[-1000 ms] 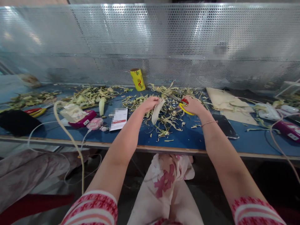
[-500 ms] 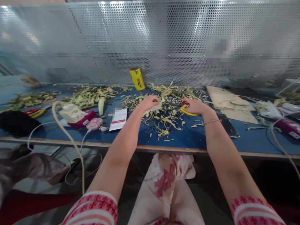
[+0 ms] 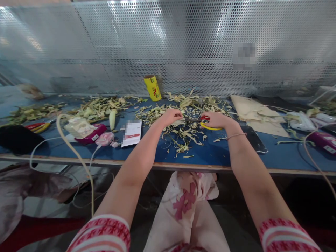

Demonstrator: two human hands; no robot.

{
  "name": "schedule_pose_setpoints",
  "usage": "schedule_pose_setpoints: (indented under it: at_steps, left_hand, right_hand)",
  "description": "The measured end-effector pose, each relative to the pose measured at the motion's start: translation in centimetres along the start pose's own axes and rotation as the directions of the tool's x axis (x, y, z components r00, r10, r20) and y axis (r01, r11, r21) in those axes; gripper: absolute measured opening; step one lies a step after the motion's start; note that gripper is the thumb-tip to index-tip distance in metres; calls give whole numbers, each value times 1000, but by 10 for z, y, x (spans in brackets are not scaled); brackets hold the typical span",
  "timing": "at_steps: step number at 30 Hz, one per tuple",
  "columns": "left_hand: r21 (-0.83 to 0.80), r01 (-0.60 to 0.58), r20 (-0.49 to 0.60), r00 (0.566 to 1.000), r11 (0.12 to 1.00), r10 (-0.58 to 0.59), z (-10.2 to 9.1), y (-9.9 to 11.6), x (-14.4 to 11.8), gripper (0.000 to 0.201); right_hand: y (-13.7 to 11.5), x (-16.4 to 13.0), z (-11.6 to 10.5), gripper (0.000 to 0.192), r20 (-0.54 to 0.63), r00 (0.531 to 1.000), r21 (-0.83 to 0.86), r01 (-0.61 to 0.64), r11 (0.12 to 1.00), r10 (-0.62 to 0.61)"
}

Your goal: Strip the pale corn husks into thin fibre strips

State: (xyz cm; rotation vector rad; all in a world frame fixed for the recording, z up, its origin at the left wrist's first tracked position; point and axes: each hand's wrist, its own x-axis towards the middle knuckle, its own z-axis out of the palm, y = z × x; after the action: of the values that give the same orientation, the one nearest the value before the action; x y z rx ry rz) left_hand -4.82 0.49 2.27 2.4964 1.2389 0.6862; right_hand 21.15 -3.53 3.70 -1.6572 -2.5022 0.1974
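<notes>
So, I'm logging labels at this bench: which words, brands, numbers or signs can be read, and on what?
None can be read.
Yellow roll: print too blurred.
White-faced rectangle: partly pixelated, the rest too small.
Left purple box: markings too small.
Right purple box: same.
Perforated screen: one patch pixelated.

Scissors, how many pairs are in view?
2: one pair in the right hand, another pair at far left by the black bundle. More may be hidden under the leaf scraps.

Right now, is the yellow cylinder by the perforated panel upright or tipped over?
Upright, though leaning leftward in view: the yellow cylinder has its rim on top, base on the blue table.
</notes>
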Motion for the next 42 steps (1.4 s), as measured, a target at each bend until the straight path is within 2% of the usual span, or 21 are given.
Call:
schedule_pose_setpoints:
  at_steps: [4, 9, 17, 29, 35, 42]
  left_hand:
    - [19, -42, 16, 999, 999, 41, 2, 4, 1, 16]
    - [-8, -36, 37, 999, 999, 36, 3, 4, 1, 20]
    - [3, -51, 40, 998, 999, 51, 4, 4, 2, 18]
    - [49, -107, 15, 994, 993, 106, 2, 4, 3, 20]
    - [25, -59, 24, 998, 998, 59, 0, 7, 1, 22]
    - [20, -85, 29, 996, 996, 84, 1, 4, 3, 20]
  right_hand:
    - [-4, -2, -2, 55, 17, 1000, 17, -4, 1000, 4]
    - [-5, -2, -3, 56, 28, 1000, 33, -3, 999, 2]
    - [1, 2, 1, 56, 30, 999, 21, 43, 999, -44]
    - [-4, -4, -7, 49, 33, 999, 50, 20, 999, -22]
    - [-2, -3, -6, 48, 25, 999, 63, 26, 998, -27]
    - [-1, -2, -6, 50, 46, 999, 57, 7, 998, -9]
